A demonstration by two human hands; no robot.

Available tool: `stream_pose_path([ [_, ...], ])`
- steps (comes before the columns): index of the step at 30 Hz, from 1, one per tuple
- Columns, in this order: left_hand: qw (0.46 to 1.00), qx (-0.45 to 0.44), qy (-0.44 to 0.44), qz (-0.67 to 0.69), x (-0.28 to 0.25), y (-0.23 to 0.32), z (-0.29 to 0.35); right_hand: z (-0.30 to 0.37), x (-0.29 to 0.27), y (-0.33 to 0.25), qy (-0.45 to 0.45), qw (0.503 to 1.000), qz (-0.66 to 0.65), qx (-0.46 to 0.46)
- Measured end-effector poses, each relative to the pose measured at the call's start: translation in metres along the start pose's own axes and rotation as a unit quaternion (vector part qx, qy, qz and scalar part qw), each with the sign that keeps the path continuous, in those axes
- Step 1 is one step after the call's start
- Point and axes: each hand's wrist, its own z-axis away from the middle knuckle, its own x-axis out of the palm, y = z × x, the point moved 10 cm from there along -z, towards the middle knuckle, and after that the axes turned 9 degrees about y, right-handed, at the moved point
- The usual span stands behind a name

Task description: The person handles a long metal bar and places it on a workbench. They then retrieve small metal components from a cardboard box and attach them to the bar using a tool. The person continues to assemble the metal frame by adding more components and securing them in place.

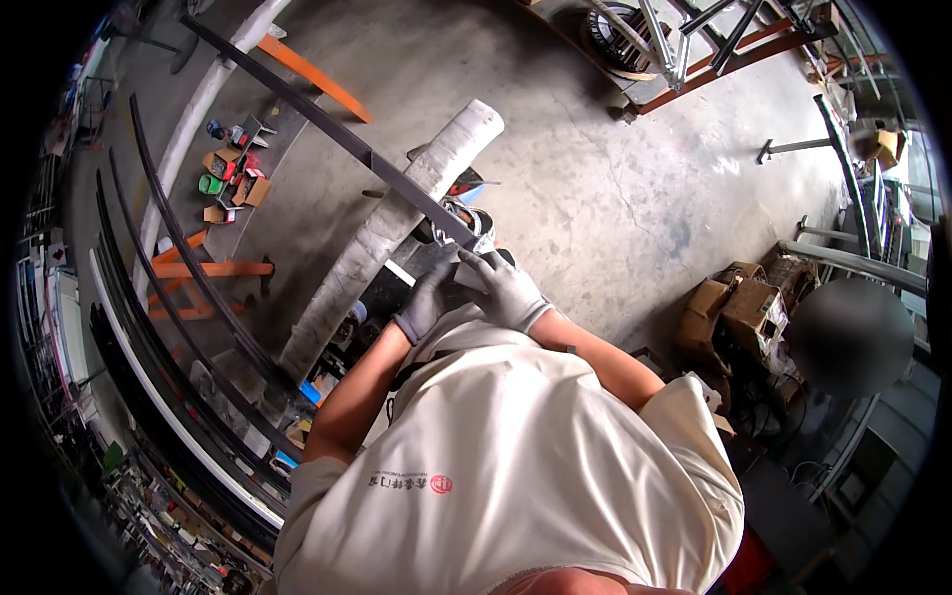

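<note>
A long dark metal profile (327, 121) runs from the upper left down to my hands, resting across a white wrapped beam (397, 203). Both hands wear grey-white gloves. My right hand (508, 290) has its fingers closed at the near end of the profile. Just left of it, close to my waist, my left hand (426, 299) is closed, its fingertips partly in shadow; what lies in them is hidden. Below the profile's near end stands an open bucket (480, 224) with items in it.
More dark profiles (169, 223) lie at the left across an orange stand (213, 269). Small boxes (252, 189) sit on a board beyond it. Cardboard boxes (752, 307) are stacked at the right. An orange-framed rack (684, 97) with metal pieces stands at the far side.
</note>
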Motion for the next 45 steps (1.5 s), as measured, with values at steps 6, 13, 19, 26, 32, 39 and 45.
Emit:
stream_pose_path([
  [6,0.999,-0.044,-0.021,-0.002,-0.026,-0.030,-0.108,0.000,-0.012,-0.015,0.029,0.998,0.010,-0.052],
  [13,0.999,0.005,-0.019,-0.048,-0.023,-0.020,-0.122,-0.027,-0.085,0.046,0.195,0.963,-0.160,0.091],
  [19,0.986,0.016,-0.007,-0.164,-0.062,-0.057,-0.163,-0.027,0.051,0.177,0.146,0.900,-0.313,0.267],
  [26,0.975,0.131,-0.019,-0.180,-0.045,-0.012,-0.126,-0.047,0.145,0.223,-0.019,0.884,-0.383,0.266],
  [32,0.991,0.074,-0.013,-0.110,-0.030,-0.021,-0.119,-0.063,0.217,0.275,-0.186,0.885,-0.317,0.286],
  [39,0.985,0.110,-0.032,-0.132,-0.029,-0.015,-0.132,-0.094,0.210,0.290,-0.163,0.978,-0.055,0.121],
  [45,0.996,0.042,0.005,-0.084,-0.040,-0.025,-0.138,-0.104,0.183,0.256,-0.163,0.980,0.097,0.067],
])
